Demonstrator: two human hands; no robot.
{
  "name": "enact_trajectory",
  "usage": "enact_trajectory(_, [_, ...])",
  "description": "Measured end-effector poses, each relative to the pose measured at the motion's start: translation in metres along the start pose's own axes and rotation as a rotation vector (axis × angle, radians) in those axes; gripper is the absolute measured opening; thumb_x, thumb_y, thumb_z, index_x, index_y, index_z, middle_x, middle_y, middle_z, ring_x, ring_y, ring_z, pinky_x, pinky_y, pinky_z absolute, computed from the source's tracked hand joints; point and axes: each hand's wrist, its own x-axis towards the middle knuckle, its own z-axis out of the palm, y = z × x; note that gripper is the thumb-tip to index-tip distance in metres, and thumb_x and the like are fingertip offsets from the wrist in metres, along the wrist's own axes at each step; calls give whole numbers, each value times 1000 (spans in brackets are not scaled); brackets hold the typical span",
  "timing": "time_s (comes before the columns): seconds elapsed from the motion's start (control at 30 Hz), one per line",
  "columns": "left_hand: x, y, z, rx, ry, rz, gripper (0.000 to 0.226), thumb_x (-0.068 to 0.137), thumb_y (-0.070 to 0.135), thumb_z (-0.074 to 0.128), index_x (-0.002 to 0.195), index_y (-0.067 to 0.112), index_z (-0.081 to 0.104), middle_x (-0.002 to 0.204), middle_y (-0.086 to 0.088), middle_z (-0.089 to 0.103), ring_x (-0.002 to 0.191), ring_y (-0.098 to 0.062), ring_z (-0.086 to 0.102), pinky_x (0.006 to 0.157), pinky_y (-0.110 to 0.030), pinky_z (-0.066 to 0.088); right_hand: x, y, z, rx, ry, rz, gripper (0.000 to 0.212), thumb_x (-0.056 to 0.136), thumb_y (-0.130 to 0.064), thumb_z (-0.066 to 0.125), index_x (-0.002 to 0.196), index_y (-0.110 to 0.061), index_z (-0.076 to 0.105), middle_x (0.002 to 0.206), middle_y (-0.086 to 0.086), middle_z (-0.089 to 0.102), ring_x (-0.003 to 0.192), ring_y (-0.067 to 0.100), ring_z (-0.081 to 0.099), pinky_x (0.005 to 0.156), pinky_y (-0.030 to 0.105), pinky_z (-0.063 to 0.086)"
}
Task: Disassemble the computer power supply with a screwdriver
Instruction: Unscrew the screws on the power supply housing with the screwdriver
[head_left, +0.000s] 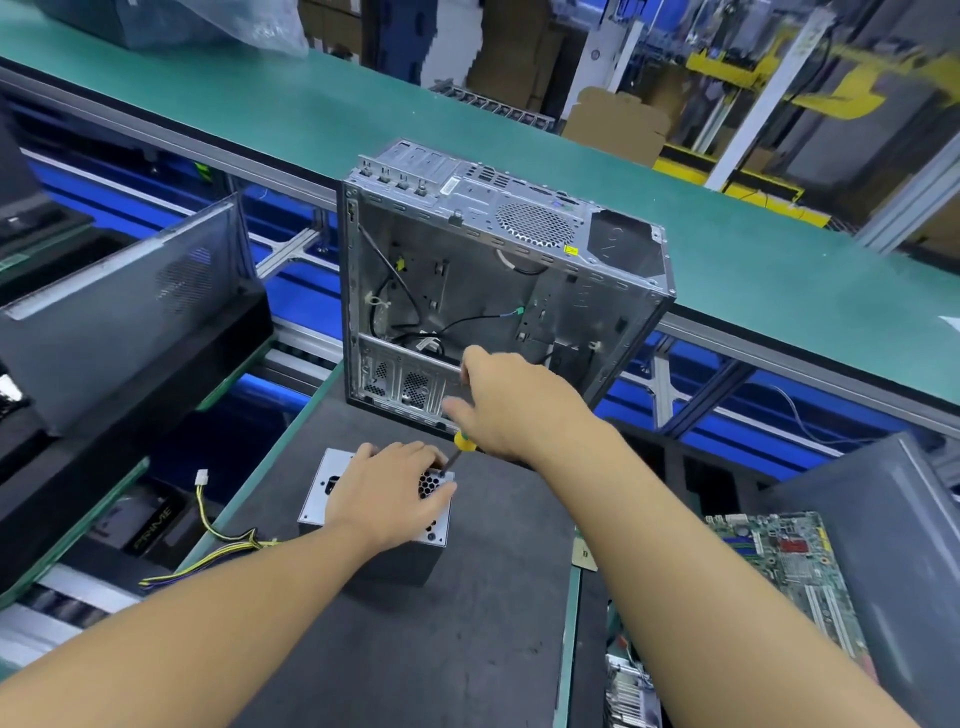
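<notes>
A silver and black power supply (320, 496) stands on the dark mat (441, 649), its fan grille facing up. My left hand (387, 493) lies on top of it, fingers curled over the far edge. My right hand (511, 402) grips a screwdriver with a yellow and green handle (464, 441). Its shaft slants down to the far right corner of the supply. A bundle of yellow and black wires (218, 545) trails from the supply to the left.
An empty computer case (571, 312) stands open just behind the supply. A green conveyor belt (779, 280) runs across the back. A motherboard (789, 566) lies at the right beside a grey bin. Dark case panels (119, 322) lean at the left.
</notes>
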Motion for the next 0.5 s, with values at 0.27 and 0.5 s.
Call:
enact_trajectory(0.27, [10, -6, -14, -237, 5, -158, 20, 87, 57, 59, 100, 47, 71, 72, 28, 65, 82, -8, 61, 59, -18, 37, -3, -13, 10, 16, 32, -209, 5, 98, -26, 49, 96, -23, 47, 101, -1, 50, 91, 30, 55, 75, 42, 48])
enact_trajectory(0.5, [-7, 4, -5, -185, 85, -101, 18, 97, 55, 47, 98, 41, 58, 89, 24, 66, 76, -5, 46, 83, -25, 36, -11, -1, 1, -5, 4, -140, 11, 100, -29, 49, 97, -19, 44, 104, 3, 51, 91, 32, 55, 76, 41, 47])
